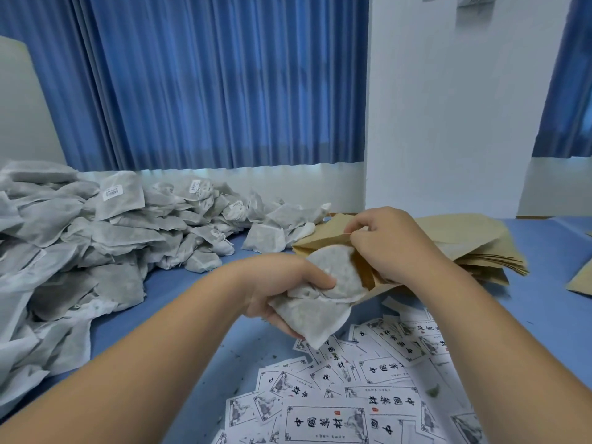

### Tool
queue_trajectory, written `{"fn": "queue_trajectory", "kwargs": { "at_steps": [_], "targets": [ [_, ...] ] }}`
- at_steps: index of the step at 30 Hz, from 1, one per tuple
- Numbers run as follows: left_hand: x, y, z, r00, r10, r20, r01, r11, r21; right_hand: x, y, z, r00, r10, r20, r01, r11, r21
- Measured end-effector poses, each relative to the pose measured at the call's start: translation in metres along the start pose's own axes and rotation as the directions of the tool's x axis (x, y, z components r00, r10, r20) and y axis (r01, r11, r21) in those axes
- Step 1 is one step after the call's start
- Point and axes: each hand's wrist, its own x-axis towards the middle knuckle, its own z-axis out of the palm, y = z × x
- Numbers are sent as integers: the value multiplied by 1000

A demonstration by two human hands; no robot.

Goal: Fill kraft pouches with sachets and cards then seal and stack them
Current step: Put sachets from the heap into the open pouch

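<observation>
Grey sachets [320, 302] fill the left grip [282, 283], its fingers curled round them at the mouth of a kraft pouch [323, 243]. The right grip [394, 245] pinches that pouch open. Beyond lie a pouch stack [474, 245], a sachet heap [96, 238] and printed cards [352, 395] on the blue counter [192, 315].

Grey sachets [333, 280] half inside an open, tilted kraft pouch [363, 274], over scattered printed cards [320, 421].

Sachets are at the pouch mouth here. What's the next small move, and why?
Probably the left hand pushes the sachets deeper into the kraft pouch, since the right hand holds its mouth open and they are only partly inside.
</observation>
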Motion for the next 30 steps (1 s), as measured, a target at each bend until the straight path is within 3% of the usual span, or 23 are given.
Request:
{"fn": "queue_trajectory", "kwargs": {
  "at_steps": [3,5,11,16,19,22,25,28,30],
  "targets": [
    [-3,8,3,999,-50,-14,52,985,165,-2,-3,2,1000,-23,2,23,1000,-3],
    [-1,12,5,996,-58,-73,68,988,137,-3,-5,5,997,-68,37,69,997,-30],
    [1,18,1,987,3,-161,-38,976,-215,0,-2,11,986,-137,96,141,990,-29],
    [-4,19,1,970,146,-196,-238,747,-620,1,5,12,985,-133,111,144,985,-98],
    [-5,12,9,940,257,-226,-341,679,-650,3,7,8,991,-118,70,122,991,-56],
    [-3,4,18,901,358,-246,-434,757,-489,4,4,5,992,-124,31,123,992,35],
    [-2,2,25,895,342,-286,-415,874,-253,3,-5,7,986,-160,42,154,979,131],
    [7,4,25,782,408,-471,-323,912,254,0,-16,9,977,-205,53,193,964,181],
    [14,4,23,693,488,-531,-106,797,594,-3,-22,11,971,-233,50,222,962,156]
  ]
}}
